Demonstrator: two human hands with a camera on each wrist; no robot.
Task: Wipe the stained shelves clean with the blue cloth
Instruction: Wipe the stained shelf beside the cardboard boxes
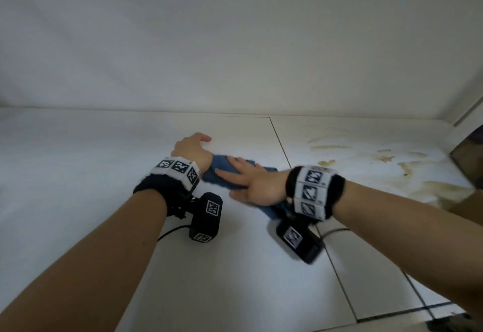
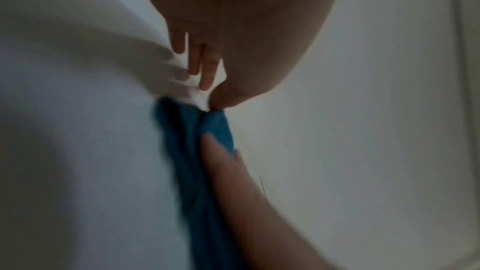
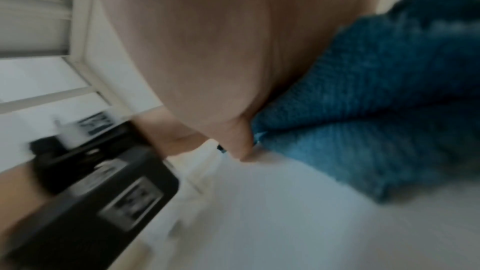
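The blue cloth point(image 1: 218, 166) lies bunched on the white shelf point(image 1: 104, 149), close to the seam point(image 1: 283, 146) between two panels. My right hand point(image 1: 235, 177) presses flat on it with spread, straight fingers. My left hand point(image 1: 198, 143) rests on the shelf just left of the cloth, fingers extended. In the left wrist view the left hand point(image 2: 207, 81) has straight fingers on the shelf and its thumb tip touches the cloth point(image 2: 187, 151), with the right fingers point(image 2: 223, 161) lying on top. The right wrist view is blurred: the right hand point(image 3: 244, 147) is beside the cloth point(image 3: 376, 110).
Yellow-brown stains point(image 1: 392, 164) spread over the right shelf panel. A dark object point(image 1: 467, 149) and a brown box corner point(image 1: 465, 201) sit at the right edge. The white back wall point(image 1: 235, 44) rises behind the shelf. Front edge seams point(image 1: 392, 314) run at the lower right.
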